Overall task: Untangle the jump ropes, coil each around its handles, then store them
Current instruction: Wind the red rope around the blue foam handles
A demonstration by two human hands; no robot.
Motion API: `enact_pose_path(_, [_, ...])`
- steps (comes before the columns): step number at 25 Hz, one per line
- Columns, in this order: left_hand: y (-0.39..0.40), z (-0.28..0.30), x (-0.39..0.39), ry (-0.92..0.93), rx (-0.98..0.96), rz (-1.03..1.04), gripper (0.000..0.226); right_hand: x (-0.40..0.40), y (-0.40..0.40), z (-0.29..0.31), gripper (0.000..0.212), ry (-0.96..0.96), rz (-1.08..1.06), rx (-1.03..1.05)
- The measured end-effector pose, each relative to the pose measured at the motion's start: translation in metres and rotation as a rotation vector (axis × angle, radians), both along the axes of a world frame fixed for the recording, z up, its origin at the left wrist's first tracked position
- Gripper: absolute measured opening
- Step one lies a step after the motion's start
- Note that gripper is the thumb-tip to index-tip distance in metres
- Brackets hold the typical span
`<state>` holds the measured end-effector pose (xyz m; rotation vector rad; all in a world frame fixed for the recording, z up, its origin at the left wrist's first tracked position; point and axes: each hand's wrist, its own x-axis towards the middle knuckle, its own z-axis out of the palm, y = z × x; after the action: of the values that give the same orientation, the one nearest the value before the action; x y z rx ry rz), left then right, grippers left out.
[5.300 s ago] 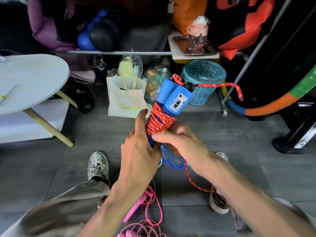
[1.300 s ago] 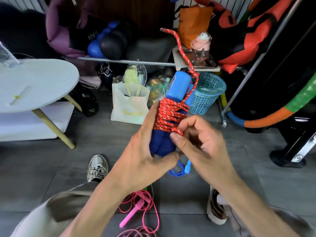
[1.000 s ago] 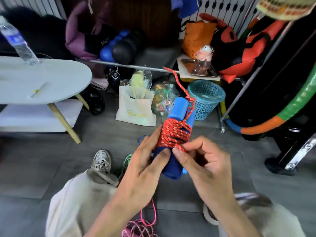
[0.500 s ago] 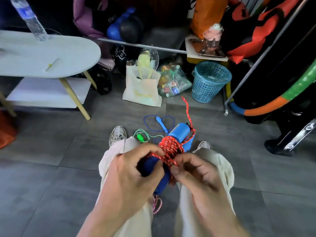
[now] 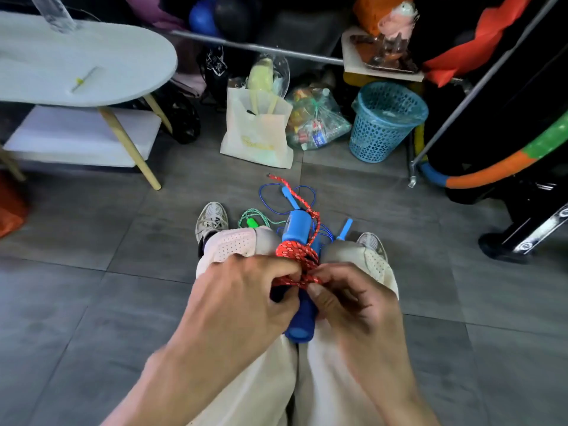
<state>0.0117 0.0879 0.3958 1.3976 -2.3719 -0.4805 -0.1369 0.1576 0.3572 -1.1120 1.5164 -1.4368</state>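
Observation:
A red speckled jump rope [image 5: 295, 253] is coiled around its two blue handles [image 5: 297, 227], held low over my knees. My left hand [image 5: 242, 302] grips the bundle from the left. My right hand [image 5: 353, 305] pinches the lowest red turns against the handles. A loose red end [image 5: 278, 179] trails off past the top. On the floor beyond my knees lie a thin blue rope with blue handles [image 5: 289, 195] and a green rope with a green handle [image 5: 252, 222].
A white oval table [image 5: 92, 59] stands at the left. A cream tote bag [image 5: 256, 133], a plastic bag of bottles [image 5: 316, 124] and a blue mesh basket [image 5: 384, 124] line the back. A metal rack pole [image 5: 461, 96] and a foam hoop [image 5: 491, 170] are at right.
The bundle has come down from chest height to my knees. My view has tipped downward. My right hand keeps working the red turns near the bundle's lower part.

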Motion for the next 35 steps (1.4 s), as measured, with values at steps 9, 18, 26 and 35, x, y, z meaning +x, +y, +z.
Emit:
enact_pose_path(9, [-0.002,-0.018,-0.001,-0.049,-0.228,-0.261,0.005,0.006,-0.011,0.003,0.020,0.048,-0.068,-0.040])
enact_pose_path(18, [0.002,-0.031,0.002,-0.052,-0.338,-0.293,0.019,0.001,-0.010,-0.005,0.006,0.335,-0.020,-0.082])
enact_pose_path(26, [0.002,-0.037,0.001,0.090,-0.333,-0.289,0.012,-0.006,-0.007,-0.004,0.014,0.634,0.112,-0.116])
enact_pose_path(35, [-0.006,-0.029,0.008,0.361,0.020,-0.205,0.014,-0.001,-0.008,-0.004,0.019,0.664,0.120,-0.034])
